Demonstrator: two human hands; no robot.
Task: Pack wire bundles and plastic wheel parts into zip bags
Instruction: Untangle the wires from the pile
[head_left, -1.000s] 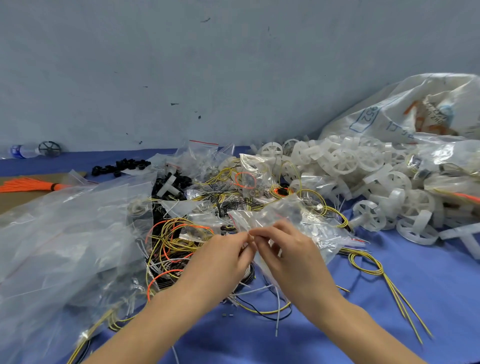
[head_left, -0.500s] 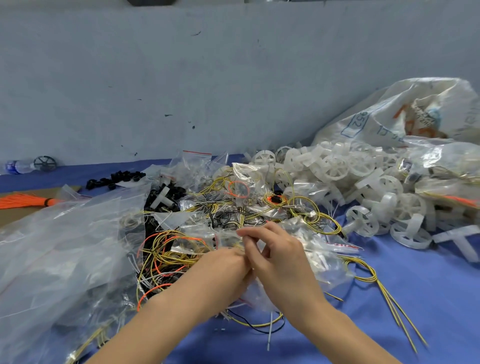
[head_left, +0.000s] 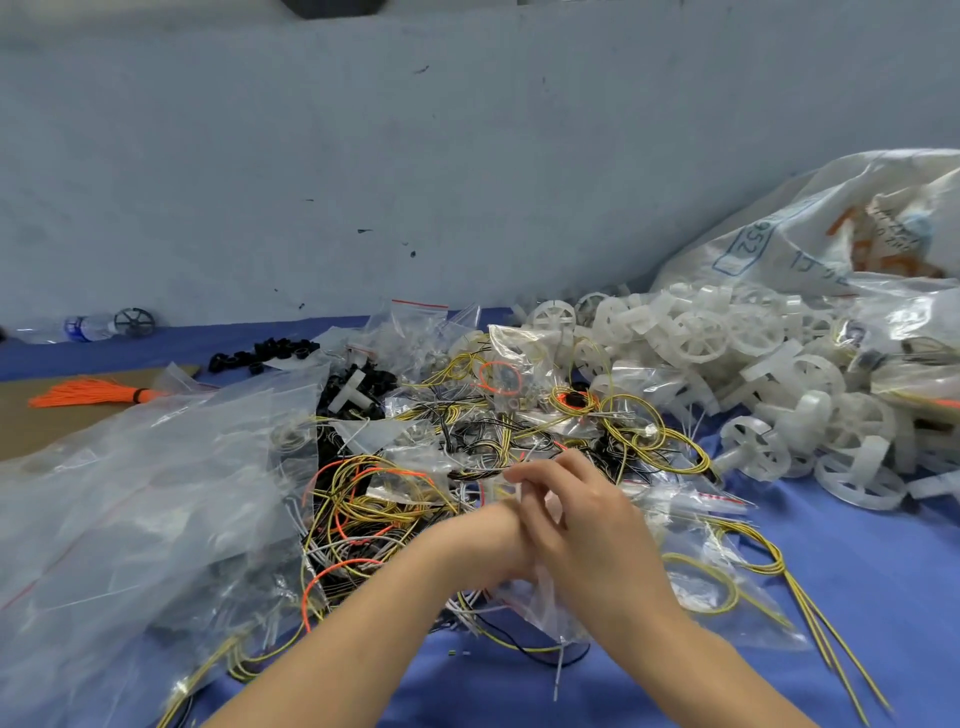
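Wire tangle (head_left: 415, 467) at table (head_left: 857, 597) centre, small zip bags (head_left: 421, 332) mixed in and behind it. Big bag heap (head_left: 145, 509) left of wires. Wheel pile (head_left: 753, 374) right, sack (head_left: 831, 223) behind it against wall (head_left: 363, 156). Bottle (head_left: 83, 327) far left by wall. Hands (head_left: 561, 525) together at near edge of tangle, over a bag (head_left: 717, 587).

The bench (head_left: 857, 561) is blue. The wheels (head_left: 698, 338) at the upper right are white. The wires (head_left: 374, 499) in the middle are yellow with black stripes, and some are orange. The bags (head_left: 130, 499) at the left are clear. The tassel (head_left: 85, 392) at the far left is bright orange.
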